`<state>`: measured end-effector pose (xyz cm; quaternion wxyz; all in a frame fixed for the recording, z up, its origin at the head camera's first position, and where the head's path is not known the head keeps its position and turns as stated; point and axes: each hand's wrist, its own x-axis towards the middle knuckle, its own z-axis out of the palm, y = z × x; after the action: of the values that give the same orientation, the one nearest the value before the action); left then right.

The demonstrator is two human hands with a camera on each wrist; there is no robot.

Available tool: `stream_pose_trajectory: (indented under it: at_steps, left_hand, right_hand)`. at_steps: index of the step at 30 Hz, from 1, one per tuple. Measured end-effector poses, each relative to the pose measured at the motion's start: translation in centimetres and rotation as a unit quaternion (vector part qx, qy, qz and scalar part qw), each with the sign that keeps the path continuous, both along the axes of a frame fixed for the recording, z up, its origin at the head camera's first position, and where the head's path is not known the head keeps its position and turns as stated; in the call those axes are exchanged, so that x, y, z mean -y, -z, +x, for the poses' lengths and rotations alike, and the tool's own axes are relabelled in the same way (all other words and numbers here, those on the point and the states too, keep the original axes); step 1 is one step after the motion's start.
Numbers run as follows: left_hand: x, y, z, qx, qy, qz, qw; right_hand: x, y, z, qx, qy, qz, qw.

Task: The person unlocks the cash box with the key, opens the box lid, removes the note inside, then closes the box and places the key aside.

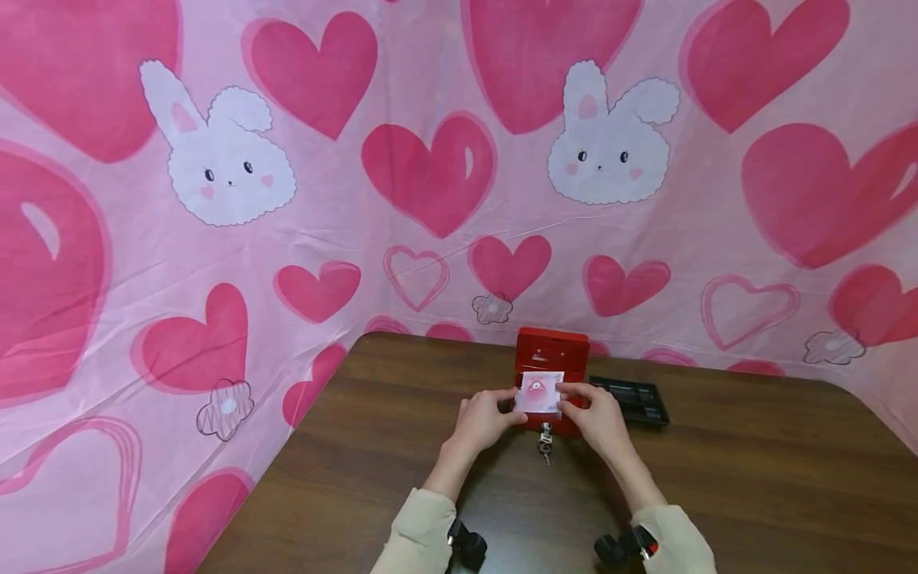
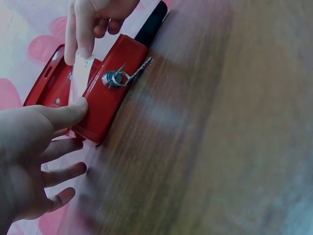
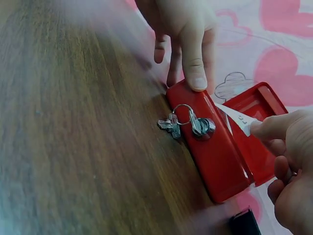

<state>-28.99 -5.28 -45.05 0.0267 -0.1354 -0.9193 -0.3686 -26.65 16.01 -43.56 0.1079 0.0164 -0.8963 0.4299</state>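
A red cash box [image 1: 552, 341] stands on the table with its lid raised at the back. Over its opening a pink and white banknote [image 1: 539, 392] leans, its printed face toward me. The right hand [image 1: 597, 416] pinches the note's right edge between thumb and fingers. At the note's left edge, the left hand [image 1: 482, 420] holds with thumb and index finger, the thumb right at the box's front rim; its other fingers spread loosely beside the box. Keys [image 3: 171, 126] on a ring hang from the lock [image 3: 204, 128] in the box's front. The box's inside is mostly hidden by the note.
A black compartment tray [image 1: 638, 401] lies just right of the box, behind the right hand. The brown wooden table [image 1: 753, 470] carries everything, its back edge close behind the box. A pink cloth [image 1: 430, 80] with hearts and rabbits hangs behind.
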Motion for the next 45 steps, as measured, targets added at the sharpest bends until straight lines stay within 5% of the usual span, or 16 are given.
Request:
stream_pose_trajectory:
  at_steps: [19,45]
  left_hand:
    - [-0.1,0.2,0.3,-0.001,0.006,0.010,0.9999]
    - [-0.1,0.4,0.1,-0.007,0.009,0.021,0.9997]
  right_hand:
    - [-1.7,-1.3,2.1,-0.083,0.032,-0.042,0.9951]
    - [-7.4,-4.4,3.9,-0.029,-0.027,-0.018,0.9991]
